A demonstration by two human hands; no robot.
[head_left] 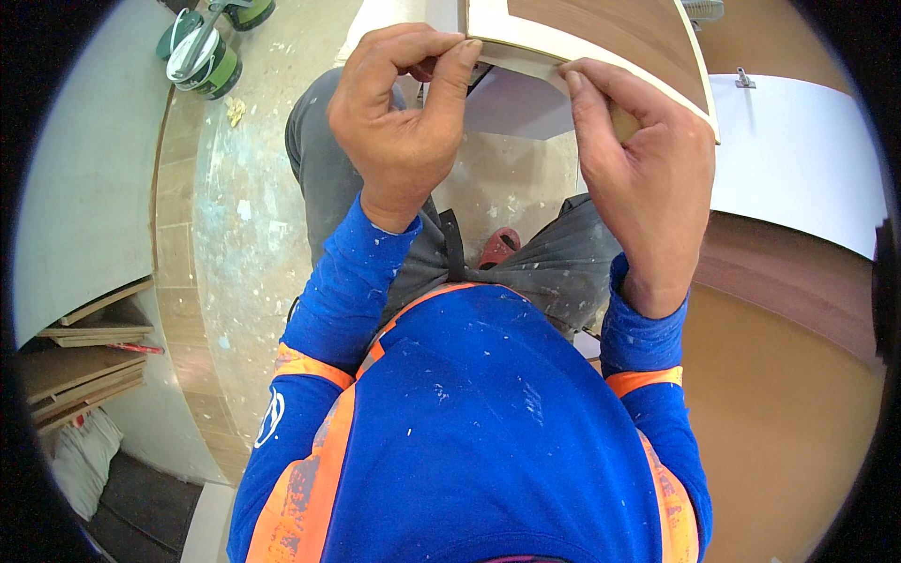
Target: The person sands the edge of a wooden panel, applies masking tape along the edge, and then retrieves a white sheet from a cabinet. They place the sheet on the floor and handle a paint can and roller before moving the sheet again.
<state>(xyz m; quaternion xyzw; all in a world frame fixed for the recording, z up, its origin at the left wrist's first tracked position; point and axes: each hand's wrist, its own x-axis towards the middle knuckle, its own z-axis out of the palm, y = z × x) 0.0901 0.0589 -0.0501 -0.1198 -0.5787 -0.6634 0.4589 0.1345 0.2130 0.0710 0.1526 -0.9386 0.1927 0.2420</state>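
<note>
Here, we see the panel [610,23], brown-faced with a pale border, at the top of the view, ahead of the spread legs [324,155]. The left hand [399,131] is narrow, thumb and forefinger pinched at the panel's near left corner. The right hand [648,174] grips farther along the same edge, thumb on the near side and fingers curling out of our sight. We judge that the two pinches are spaced along the edge to steady it from both ends, and that the fingertips do the work because the edge is thin. The parted knees probably leave room for the forearms to reach forward together.

To the right, we find a white sheet [798,159] with a clip [744,81] at its far edge, perhaps there to hold it. Buckets [218,77] stand at the far left on the paint-spotted floor [249,244], likely out of the elbows' way. Boards [80,371] lie stacked at the lower left, flat, presumably to save space.
</note>
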